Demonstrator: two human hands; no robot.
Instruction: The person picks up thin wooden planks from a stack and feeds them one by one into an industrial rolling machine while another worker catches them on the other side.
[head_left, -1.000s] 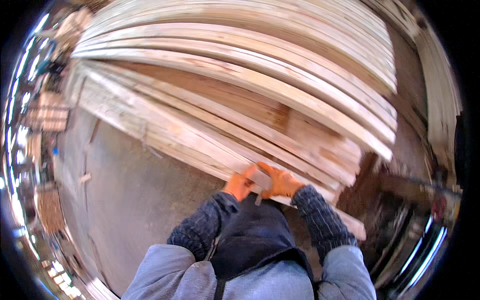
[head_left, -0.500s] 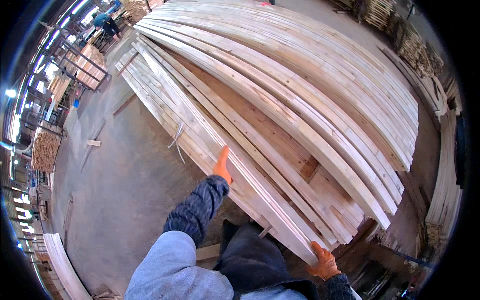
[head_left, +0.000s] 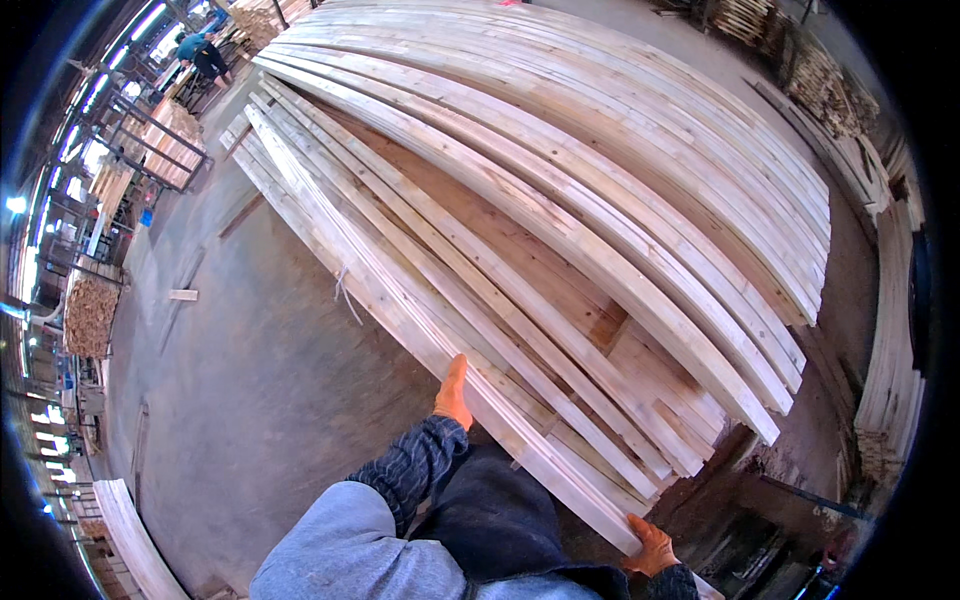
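Both of my hands wear orange gloves and hold one long pale wooden board that runs from near my waist away to the far left. My left hand is closed on its near-left side, partway along, with the thumb on top. At the near end, my right hand grips the board from the right. Lines run along its upper edge, and I cannot tell whether it is a single piece or several pressed together. Just beyond it, loose boards lie on a low stack.
A wide stack of long boards fills the far right. A thin pale strap hangs beside the held board. A short wood piece lies on the floor at left. Another person bends over lumber far off. More boards stand at lower left.
The board has come toward me, away from the loose boards on the stack, widening the gap between them. My left hand has moved nearer with it; my right hand has shifted slightly nearer.
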